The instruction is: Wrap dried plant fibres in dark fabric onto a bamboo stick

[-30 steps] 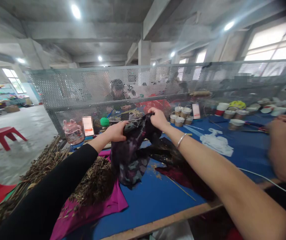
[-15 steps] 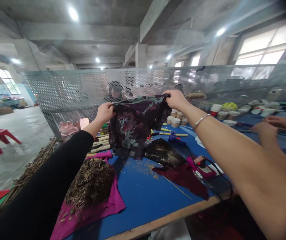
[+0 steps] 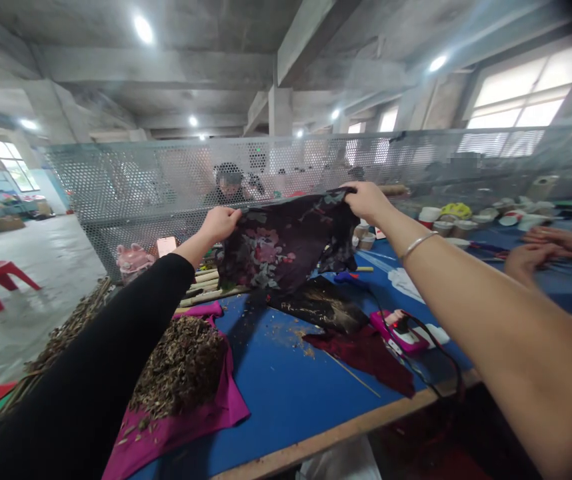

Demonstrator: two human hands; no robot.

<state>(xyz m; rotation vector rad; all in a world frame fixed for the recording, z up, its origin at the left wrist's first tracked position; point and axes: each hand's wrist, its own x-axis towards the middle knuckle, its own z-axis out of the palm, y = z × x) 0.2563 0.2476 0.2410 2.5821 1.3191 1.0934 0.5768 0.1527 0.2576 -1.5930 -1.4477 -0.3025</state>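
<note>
Between my two hands hangs a dark floral cloth (image 3: 286,247), stretched out above the table's far half. My left hand (image 3: 221,223) is closed on its upper left corner. The upper right corner is pinched in my right hand (image 3: 369,200), slightly higher than the left; a silver bangle (image 3: 419,243) circles that wrist. Below the cloth lie a black bag-like sheet (image 3: 326,303) and a dark red cloth (image 3: 366,353) on the blue tabletop (image 3: 271,380). Dried brown plant bits (image 3: 181,367) are heaped on a magenta cloth (image 3: 226,407) at the near left.
A pink power strip (image 3: 401,330) with black cords lies at the right. Paper cups (image 3: 431,217) crowd the far right, near another person's hands (image 3: 541,247). A perforated metal screen (image 3: 166,173) stands behind the table, with a person (image 3: 229,183) beyond it. Red stool (image 3: 1,277) at left.
Both hands have moved right, the right one a bit more, pulling the cloth wider and tauter. Its lower edge has risen and swung, showing more of the black sheet beneath.
</note>
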